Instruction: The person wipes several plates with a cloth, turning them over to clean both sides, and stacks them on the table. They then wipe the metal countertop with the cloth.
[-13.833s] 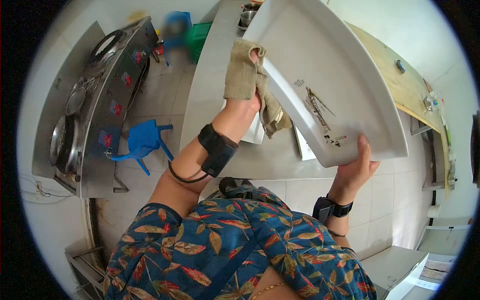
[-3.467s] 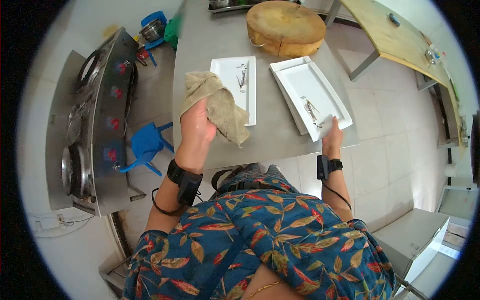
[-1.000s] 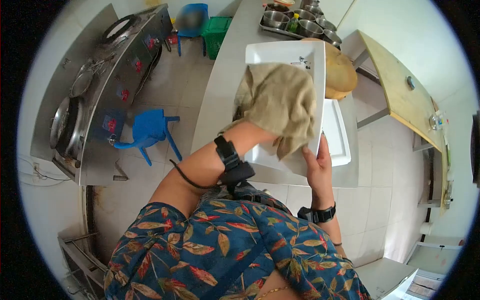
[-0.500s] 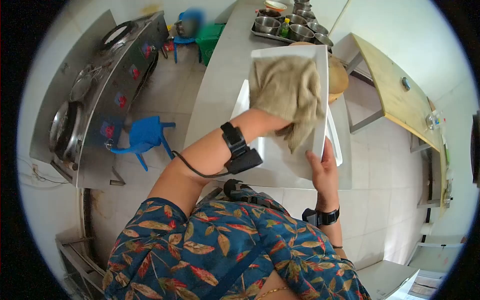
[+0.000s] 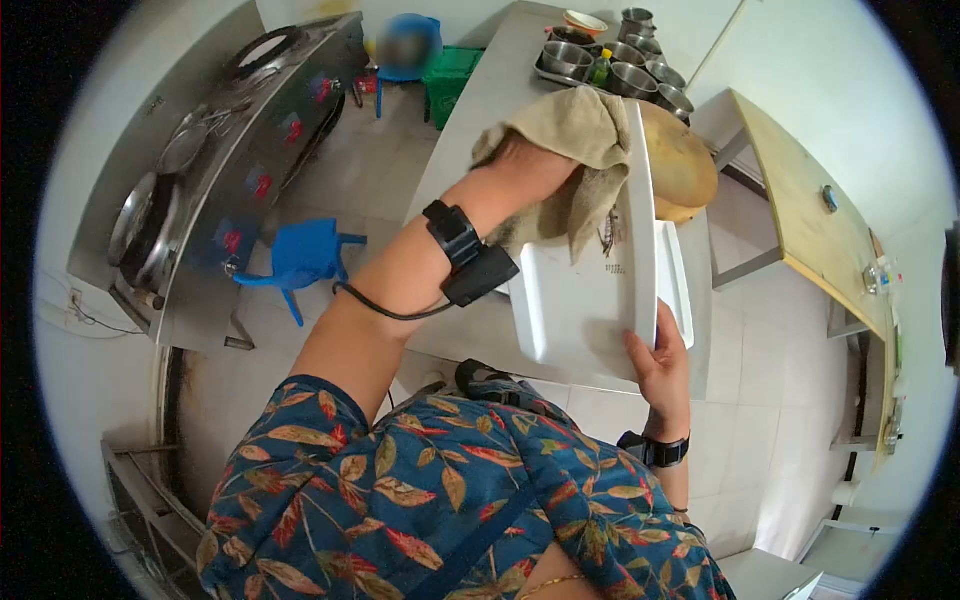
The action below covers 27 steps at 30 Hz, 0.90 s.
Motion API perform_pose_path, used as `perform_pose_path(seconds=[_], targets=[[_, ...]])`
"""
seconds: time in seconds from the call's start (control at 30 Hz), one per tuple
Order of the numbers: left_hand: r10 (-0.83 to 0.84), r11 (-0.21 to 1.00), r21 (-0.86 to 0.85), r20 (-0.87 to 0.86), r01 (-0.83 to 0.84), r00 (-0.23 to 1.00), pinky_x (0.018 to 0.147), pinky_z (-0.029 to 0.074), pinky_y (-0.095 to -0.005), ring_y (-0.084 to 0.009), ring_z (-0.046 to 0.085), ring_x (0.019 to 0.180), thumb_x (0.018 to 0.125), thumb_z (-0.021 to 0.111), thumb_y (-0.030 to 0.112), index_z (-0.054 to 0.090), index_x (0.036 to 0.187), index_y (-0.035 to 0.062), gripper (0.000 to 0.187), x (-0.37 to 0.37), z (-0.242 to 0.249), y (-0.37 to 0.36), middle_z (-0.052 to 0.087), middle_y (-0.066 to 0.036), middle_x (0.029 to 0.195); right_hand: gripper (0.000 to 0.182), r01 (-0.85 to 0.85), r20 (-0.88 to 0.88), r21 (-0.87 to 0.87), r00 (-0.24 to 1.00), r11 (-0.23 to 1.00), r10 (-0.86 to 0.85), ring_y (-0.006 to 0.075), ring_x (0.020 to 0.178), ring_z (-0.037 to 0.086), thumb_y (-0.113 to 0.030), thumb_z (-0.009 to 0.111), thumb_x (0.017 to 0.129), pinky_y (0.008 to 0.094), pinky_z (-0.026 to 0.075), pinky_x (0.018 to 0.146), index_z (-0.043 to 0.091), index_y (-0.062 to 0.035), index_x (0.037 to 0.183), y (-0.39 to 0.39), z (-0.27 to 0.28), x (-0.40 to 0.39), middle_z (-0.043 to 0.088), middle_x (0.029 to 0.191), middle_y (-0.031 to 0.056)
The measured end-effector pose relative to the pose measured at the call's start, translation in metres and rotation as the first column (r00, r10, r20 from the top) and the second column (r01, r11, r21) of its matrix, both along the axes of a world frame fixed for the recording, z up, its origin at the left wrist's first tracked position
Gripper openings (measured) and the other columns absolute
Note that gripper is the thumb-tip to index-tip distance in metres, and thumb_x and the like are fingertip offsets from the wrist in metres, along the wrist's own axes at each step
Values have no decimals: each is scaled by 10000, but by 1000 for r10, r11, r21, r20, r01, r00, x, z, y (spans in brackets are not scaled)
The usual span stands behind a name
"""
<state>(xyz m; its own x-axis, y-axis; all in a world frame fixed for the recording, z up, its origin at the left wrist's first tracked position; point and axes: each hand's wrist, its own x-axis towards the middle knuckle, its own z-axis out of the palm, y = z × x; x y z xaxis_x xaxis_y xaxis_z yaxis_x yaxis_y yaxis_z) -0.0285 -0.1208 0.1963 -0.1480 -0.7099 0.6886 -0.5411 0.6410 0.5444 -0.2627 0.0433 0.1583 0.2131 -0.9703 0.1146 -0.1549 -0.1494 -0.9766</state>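
I find the white rectangular rimmed dish (image 5: 590, 318) raised above the grey metal desk (image 5: 485, 112), presumably stiff, slick and breakable, best taken by its rim, as the right hand (image 5: 668, 377) grips it; beige cloth (image 5: 575, 122) conceals the left hand's (image 5: 525, 172) fingers, closure undetermined.

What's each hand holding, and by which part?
Right hand: white dish, by its near right corner. Left hand: tan cloth, draped over the fingers, so which part it grips can't be told.
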Motion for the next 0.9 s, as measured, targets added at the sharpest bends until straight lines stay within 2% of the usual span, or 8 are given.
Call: perform_pose_path(seconds=[0.07, 0.2, 0.23, 0.33, 0.43, 0.63, 0.83, 0.9], targets=[[51, 996, 64, 98, -58, 994, 922, 369, -388, -297, 486, 1059, 869, 485, 255, 501, 1145, 78, 329, 9, 14, 5, 528, -135, 1134, 374, 0, 9, -24, 1000, 1000, 1, 112, 970, 494, 19, 512, 820, 243, 417, 820, 449, -4, 1188, -3, -6, 2, 538, 1065, 52], [1, 982, -187, 201, 38, 980, 889, 404, -379, -290, 514, 1033, 858, 498, 245, 537, 1105, 93, 292, -4, 10, 21, 547, -122, 1124, 373, 16, -186, 45, 983, 999, -8, 135, 928, 515, -19, 535, 824, 266, 419, 805, 447, -1, 1186, -10, 11, 28, 569, 1008, 87], [-66, 992, -97, 103, 76, 993, 889, 406, -384, -282, 514, 1039, 851, 505, 248, 546, 1096, 97, 291, -10, 16, 28, 549, -118, 1121, 358, 41, -154, 48, 987, 998, -33, 127, 904, 520, -24, 538, 827, 261, 429, 778, 457, -1, 1175, -14, 4, 30, 578, 973, 83], [-256, 965, -8, 160, 261, 953, 901, 394, -389, -278, 504, 1057, 851, 504, 249, 545, 1103, 101, 295, 2, 21, 16, 546, -110, 1132, 322, 57, -67, 66, 996, 996, -53, 105, 879, 517, -16, 531, 832, 238, 435, 741, 477, 1, 1148, -16, 6, 30, 578, 959, 69], [-135, 988, -39, 285, 153, 949, 882, 405, -387, -281, 516, 1041, 848, 506, 243, 552, 1096, 95, 292, 17, 27, 23, 553, -110, 1123, 319, 73, -29, 43, 997, 996, -72, 99, 874, 513, 4, 518, 833, 229, 433, 735, 476, 4, 1149, -11, 12, 27, 563, 993, 56], [9, 997, -73, 243, 9, 970, 805, 439, -376, -282, 554, 953, 830, 522, 166, 577, 1041, 97, 229, 38, 23, 31, 602, -94, 1019, 353, 90, -15, -3, 996, 996, -90, 96, 873, 507, 27, 507, 831, 222, 426, 753, 455, 3, 1179, -6, 15, 21, 542, 1019, 42], [149, 967, -193, -92, -165, 985, 816, 443, -346, -234, 557, 965, 828, 532, 89, 550, 1071, 49, 248, 38, 6, 15, 585, -113, 1059, 312, 160, 30, -38, 987, 986, -159, 101, 869, 510, 1, 527, 829, 239, 424, 767, 475, 2, 1137, 0, 29, 29, 552, 992, 39], [-17, 968, 178, -657, 177, 754, 822, 441, -331, -207, 547, 970, 842, 527, 100, 533, 1093, 39, 258, 27, 13, 33, 574, -98, 1075, 286, 235, 55, -87, 971, 968, -231, 106, 848, 515, -19, 541, 826, 246, 428, 753, 490, 3, 1106, -4, 31, 29, 558, 973, 37]])
